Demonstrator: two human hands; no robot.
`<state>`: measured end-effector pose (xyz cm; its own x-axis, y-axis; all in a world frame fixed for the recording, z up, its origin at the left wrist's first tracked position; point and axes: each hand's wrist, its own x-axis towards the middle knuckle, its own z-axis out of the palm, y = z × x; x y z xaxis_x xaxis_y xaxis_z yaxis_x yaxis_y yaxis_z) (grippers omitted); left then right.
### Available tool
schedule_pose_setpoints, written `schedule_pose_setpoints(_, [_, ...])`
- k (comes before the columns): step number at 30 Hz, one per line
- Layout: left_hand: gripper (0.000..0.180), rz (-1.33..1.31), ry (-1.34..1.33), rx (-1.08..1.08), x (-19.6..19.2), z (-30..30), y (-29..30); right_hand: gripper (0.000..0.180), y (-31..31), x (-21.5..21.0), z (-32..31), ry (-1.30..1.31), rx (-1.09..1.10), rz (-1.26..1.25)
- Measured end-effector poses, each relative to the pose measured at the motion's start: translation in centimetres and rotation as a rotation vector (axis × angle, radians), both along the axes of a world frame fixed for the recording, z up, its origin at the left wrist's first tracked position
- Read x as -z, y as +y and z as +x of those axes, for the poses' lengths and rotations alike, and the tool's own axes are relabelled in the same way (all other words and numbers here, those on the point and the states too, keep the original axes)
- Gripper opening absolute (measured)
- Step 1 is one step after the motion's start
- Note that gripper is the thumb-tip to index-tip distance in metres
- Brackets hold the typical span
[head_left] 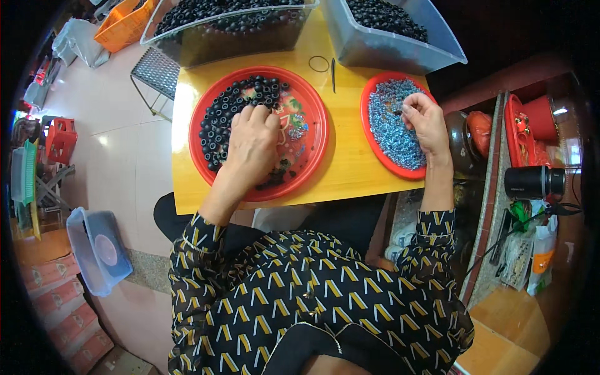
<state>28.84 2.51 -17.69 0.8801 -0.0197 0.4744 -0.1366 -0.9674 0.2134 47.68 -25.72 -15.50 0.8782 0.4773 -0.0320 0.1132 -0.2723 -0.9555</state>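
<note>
My left hand [253,139] is over a large round red tray [320,112], its fingers curled down among small black ring-shaped pieces [215,125]. The fingertips and whatever they may hold are hidden. Some small clear bluish pieces [296,130] lie on the tray's printed bottom. Above a smaller red tray [367,124], heaped with tiny clear blue pieces [390,134], my right hand [426,125] has thumb and fingers pinched together. Something small and dark shows by those fingertips, too little to name.
Two clear tubs of black pieces, a left tub [231,37] and a right tub [400,53], stand at the back of the yellow table [347,112]. Between the trays and tubs lie a thin dark ring [319,64] and a slim dark tool [333,76]. A blue bin [103,250] sits at left.
</note>
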Motion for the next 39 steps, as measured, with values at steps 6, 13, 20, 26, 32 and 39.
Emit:
schedule_pose_setpoints(6, [0.015,-1.786,0.161,0.109,-1.4,-5.0,-2.0,0.007,2.9,-1.4,-6.4,0.127,-0.071,0.322])
schedule_pose_setpoints(13, [0.023,-2.546,0.144,0.29,-0.1,-9.2,-3.0,0.01,9.8,-1.0,-16.6,0.203,-0.235,0.343])
schedule_pose_setpoints(20, [0.023,-2.478,0.067,0.323,0.2,-10.7,-2.7,0.009,12.6,-1.2,-19.1,-0.022,-0.432,0.501])
schedule_pose_setpoints(26, [0.022,-2.388,0.033,0.376,0.7,-10.8,-3.3,0.01,12.9,-0.7,-19.6,-0.185,-0.378,0.41])
schedule_pose_setpoints(32, [0.022,-2.353,0.028,0.358,0.9,-10.9,-3.5,0.013,12.6,-0.7,-20.2,-0.168,-0.383,0.401])
schedule_pose_setpoints(39, [0.021,-2.143,-0.119,0.234,0.9,-11.1,-3.9,0.03,12.9,-0.6,-19.9,-0.68,-0.419,0.3])
